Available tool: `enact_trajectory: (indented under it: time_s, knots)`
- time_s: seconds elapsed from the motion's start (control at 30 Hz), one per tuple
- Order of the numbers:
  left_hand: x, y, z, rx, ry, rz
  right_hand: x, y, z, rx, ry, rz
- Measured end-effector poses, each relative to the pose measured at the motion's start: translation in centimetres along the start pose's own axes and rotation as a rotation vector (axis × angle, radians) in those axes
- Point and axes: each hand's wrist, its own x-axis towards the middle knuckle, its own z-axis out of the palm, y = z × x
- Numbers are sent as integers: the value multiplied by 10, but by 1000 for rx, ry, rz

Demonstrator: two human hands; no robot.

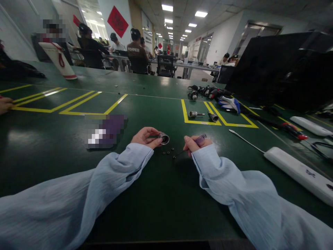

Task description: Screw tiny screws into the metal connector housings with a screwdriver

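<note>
My left hand is closed around a hollow metal cylinder, pinched between thumb and fingers with its open end facing right. In my right hand is a small screwdriver with a see-through purple handle. Its thin shaft slants down to the left, and the tip meets a small dark ring at the table surface. Several similar small rings lie between my hands, below the cylinder. Whether the tip passes through the ring is too small to tell.
Beyond my right hand, two metal parts lie within yellow tape on the green table. Behind them are tangled cables and a glove. A white power strip lies right, a purple object left. Another person's hand shows far left.
</note>
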Motion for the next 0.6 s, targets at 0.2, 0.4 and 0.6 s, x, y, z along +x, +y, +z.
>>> enact_trajectory:
  time_s: [0.2,0.4,0.6]
  knots:
    - [3,-2,-1,66,60,18,1,0,2,76,-20,62]
    - [1,1,-1,0,65,-96,-5,0,1,387,-36,11]
    - [-3,8,1,-11,61,-151,-11,0,2,363,0,-346]
